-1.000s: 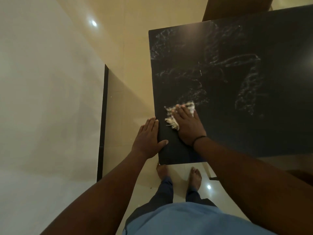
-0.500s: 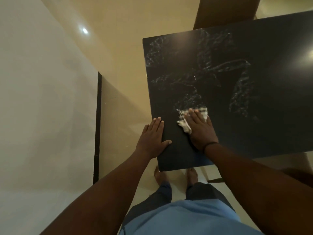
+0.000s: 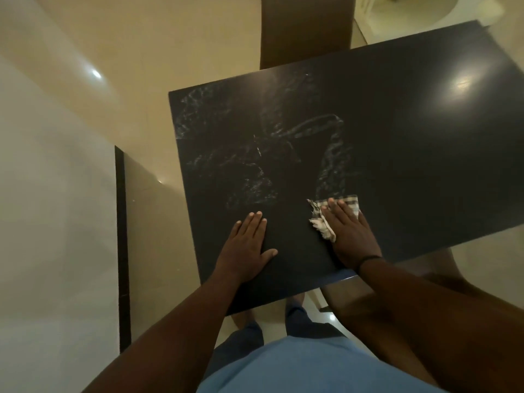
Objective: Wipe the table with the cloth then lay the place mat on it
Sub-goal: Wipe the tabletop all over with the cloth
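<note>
Your left hand (image 3: 246, 249) now lies flat, fingers straight, on the table (image 3: 425, 171) instead of its edge. Your right hand (image 3: 350, 234), fingers straight, has slid the cloth (image 3: 323, 222) rightward; beyond your fingertips, smears remain. No place mat visible.

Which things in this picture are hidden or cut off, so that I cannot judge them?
- Cloth, head view: mostly under the right hand; its size is unclear.
- Table: the right side is cut off by the frame edge.
- Place mat: not in view.
- Feet: hidden by the table and the left hand arm.
</note>
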